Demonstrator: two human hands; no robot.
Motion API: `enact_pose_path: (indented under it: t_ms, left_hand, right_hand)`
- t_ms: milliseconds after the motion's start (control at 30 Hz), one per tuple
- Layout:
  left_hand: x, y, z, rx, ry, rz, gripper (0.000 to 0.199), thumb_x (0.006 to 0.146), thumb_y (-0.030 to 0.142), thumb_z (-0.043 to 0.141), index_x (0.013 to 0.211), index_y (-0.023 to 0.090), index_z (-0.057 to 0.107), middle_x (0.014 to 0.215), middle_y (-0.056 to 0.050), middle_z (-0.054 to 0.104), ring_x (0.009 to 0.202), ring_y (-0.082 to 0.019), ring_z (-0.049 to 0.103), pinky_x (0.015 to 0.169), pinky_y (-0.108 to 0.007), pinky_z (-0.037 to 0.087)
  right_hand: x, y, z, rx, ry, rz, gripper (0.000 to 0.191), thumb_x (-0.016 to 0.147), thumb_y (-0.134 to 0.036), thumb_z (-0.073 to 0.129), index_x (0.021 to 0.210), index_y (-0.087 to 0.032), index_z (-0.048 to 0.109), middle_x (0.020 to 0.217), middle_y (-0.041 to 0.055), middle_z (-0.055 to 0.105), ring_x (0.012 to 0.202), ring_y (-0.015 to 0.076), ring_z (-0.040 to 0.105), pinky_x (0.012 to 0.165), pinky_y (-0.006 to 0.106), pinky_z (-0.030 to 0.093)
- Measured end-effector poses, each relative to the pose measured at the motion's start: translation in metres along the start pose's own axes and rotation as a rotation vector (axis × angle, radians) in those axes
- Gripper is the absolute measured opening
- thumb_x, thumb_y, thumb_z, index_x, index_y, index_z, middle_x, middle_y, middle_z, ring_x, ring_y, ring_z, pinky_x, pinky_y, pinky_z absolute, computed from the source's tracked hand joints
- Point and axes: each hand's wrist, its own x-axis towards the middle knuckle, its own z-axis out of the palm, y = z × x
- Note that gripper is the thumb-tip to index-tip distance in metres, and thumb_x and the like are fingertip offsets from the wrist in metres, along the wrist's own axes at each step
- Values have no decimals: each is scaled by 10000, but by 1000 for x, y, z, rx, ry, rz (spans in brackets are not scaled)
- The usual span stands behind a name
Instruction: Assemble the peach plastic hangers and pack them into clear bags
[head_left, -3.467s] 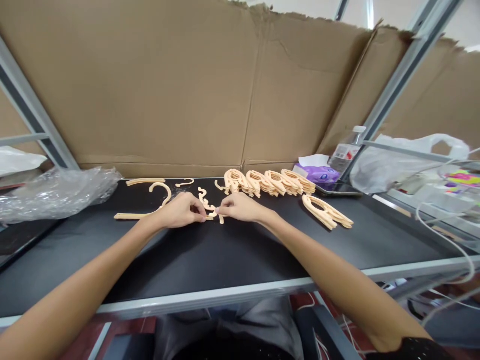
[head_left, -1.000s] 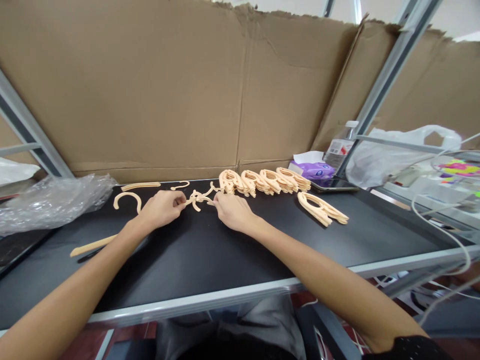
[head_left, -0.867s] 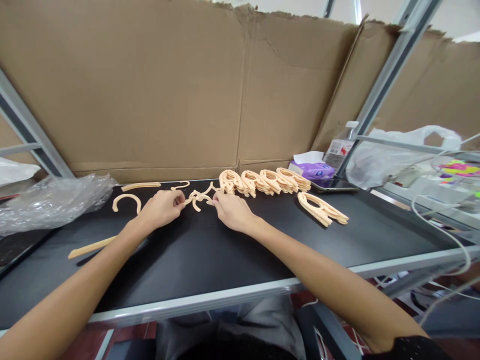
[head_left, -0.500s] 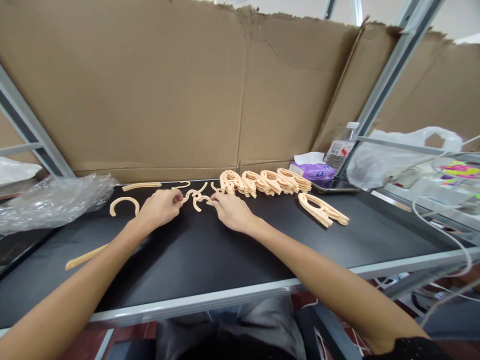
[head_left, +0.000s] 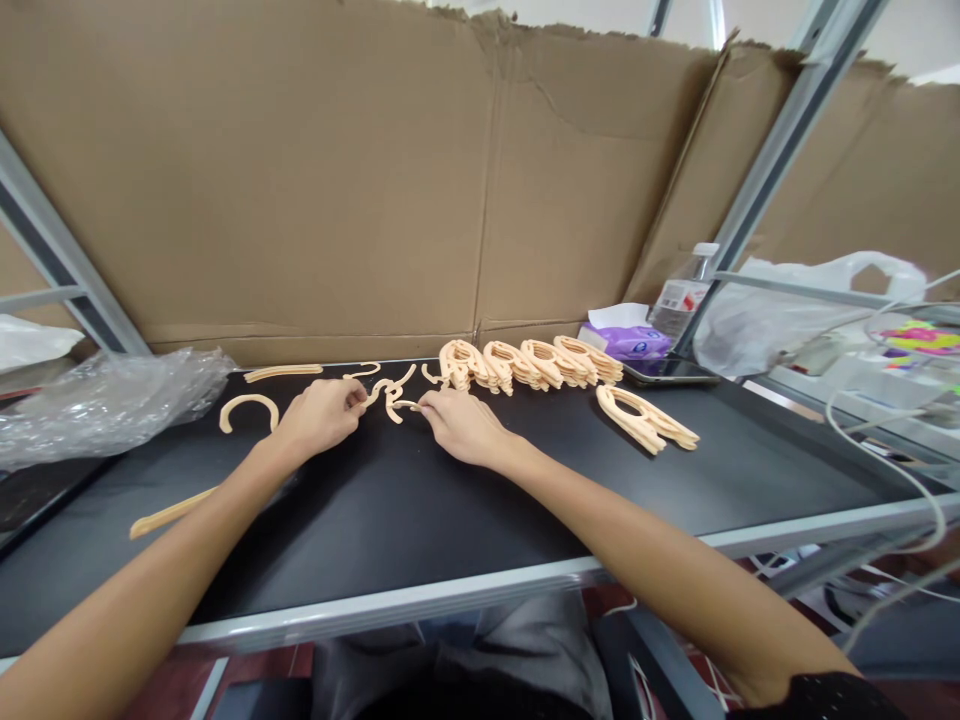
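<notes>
Evidently, a black table [head_left: 465, 530] is bearing everything, with a row of pale stacks [head_left: 564, 374] lying beyond the right hand [head_left: 465, 425]. That hand is pinching one end of some small hooks [head_left: 392, 408] between the hands; the left hand [head_left: 322, 415] is pinching the other. Holding lightly, wrists steady, is probably sparing the thin pieces.

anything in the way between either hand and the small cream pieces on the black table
Nothing visible: the left hand and right hand each meet the small cream pieces at the fingertips. The row of stacked cream parts sits farther back, to the right, not between.
</notes>
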Motion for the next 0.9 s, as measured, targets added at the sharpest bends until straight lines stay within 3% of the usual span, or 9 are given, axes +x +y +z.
enact_pose_path:
  t_ms: [900]
  left_hand:
    - [-1,4,-4,54,-23,-29,143,777,296,575,842,243,691,889,-45,748,826,-248,682,647,-294,464]
  right_hand:
    - [0,2,4,-2,-14,-84,282,983,-212,421,1126,-173,661,1086,109,619,1045,211,565,841,311,425]
